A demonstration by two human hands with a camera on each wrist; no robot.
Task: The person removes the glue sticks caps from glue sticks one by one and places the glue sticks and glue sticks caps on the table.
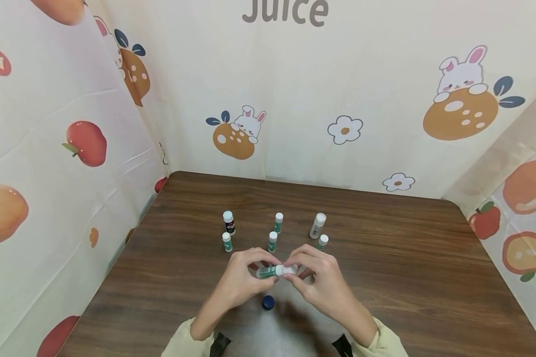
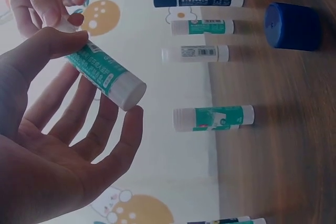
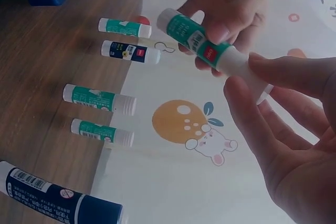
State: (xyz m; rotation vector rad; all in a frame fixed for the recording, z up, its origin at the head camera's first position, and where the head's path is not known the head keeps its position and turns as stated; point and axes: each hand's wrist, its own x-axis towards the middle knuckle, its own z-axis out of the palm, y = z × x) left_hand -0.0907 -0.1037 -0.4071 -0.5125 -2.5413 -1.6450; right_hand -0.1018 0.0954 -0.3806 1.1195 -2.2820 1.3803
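Observation:
A green-and-white glue stick (image 1: 268, 272) is held between both hands above the table. The left hand (image 1: 248, 277) grips its green-labelled body, with the thumb along the label in the left wrist view. On the white cap end (image 3: 244, 71), the right hand (image 1: 321, 277) pinches with thumb and fingers. Cap and body touch in line; whether the cap is loose cannot be told. Below the hands, a dark blue cap (image 1: 268, 302) stands on the table.
Several upright glue sticks stand beyond the hands, including a black-labelled one (image 1: 229, 223), a green one (image 1: 272, 242) and a grey-white one (image 1: 318, 225). A large navy glue stick (image 3: 63, 198) appears in the wrist views. Printed curtains (image 1: 295, 89) border the brown table (image 1: 161, 297).

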